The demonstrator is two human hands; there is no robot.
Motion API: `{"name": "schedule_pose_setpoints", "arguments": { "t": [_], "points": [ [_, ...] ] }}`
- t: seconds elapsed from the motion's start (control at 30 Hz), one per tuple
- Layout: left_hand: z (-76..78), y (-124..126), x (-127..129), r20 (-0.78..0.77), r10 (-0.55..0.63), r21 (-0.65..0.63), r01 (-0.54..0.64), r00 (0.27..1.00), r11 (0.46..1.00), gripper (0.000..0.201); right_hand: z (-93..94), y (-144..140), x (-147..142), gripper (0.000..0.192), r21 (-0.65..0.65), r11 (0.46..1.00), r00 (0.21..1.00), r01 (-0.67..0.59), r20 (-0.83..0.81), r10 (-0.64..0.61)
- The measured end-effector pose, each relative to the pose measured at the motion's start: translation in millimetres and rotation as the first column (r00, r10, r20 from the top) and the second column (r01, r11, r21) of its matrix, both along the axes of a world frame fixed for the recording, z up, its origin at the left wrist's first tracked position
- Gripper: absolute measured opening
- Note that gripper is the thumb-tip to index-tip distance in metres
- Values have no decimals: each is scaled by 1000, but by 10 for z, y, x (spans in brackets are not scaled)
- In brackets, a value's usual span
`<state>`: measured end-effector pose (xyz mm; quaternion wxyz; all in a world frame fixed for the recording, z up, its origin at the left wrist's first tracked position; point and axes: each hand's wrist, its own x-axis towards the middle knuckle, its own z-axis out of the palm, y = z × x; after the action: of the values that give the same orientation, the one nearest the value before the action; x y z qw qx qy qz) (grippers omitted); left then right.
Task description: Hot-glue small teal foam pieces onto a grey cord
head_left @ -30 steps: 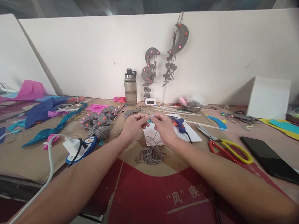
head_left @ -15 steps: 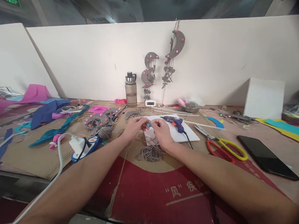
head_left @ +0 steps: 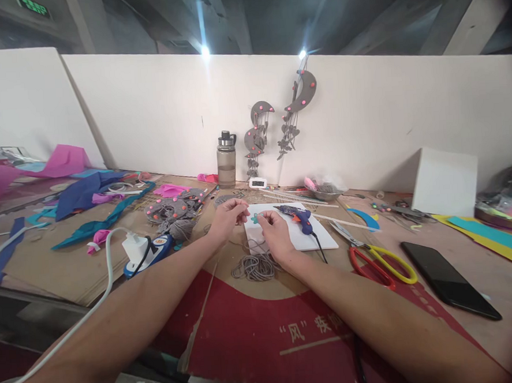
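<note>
Both hands work close together above the bench centre. Left hand: fingers curled in, thumb and forefinger pinched; what sits in the pinch is too small to tell. Right hand: fingers closed, pinching a small teal piece at the fingertips. Teal piece sits between the two hands, over the near-left corner of the white board. Grey cord lies coiled on the cardboard just below the hands; a strand appears to run up toward the right hand, contact not clear.

Adjacent items:
- Blue glue gun rests on the white board, just right of the right hand.
- Scissors, red/yellow handles, lie right of the board.
- Black phone lies further right, apart from the scissors.
- Water bottle stands upright at the back wall.
- White charger plugged into a blue power strip, left of the hands.
</note>
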<state>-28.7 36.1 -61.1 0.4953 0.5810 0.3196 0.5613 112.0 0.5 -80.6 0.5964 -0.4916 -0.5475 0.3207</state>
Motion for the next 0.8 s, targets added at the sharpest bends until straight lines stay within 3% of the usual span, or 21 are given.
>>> {"name": "schedule_pose_setpoints", "arguments": {
  "t": [0.13, 0.4, 0.57, 0.8],
  "points": [
    [26, -40, -3, -45, -17, 22, 18, 999, 1000, 22, -5, 4, -3, 24, -4, 1000, 1000, 0, -1, 0],
    [-45, -10, 44, -125, 97, 68, -89, 987, 994, 38, -4, 8, -2, 23, 1, 1000, 1000, -6, -7, 6],
    [-102, 14, 62, -77, 205, 47, -202, 976, 978, 20, -7, 5, -4, 23, 9, 1000, 1000, -5, 9, 5],
    [-44, -74, 63, -62, 139, 50, -136, 988, 989, 15, -16, 4, 3, 23, 13, 1000, 999, 3, 43, -3]
  ]
}}
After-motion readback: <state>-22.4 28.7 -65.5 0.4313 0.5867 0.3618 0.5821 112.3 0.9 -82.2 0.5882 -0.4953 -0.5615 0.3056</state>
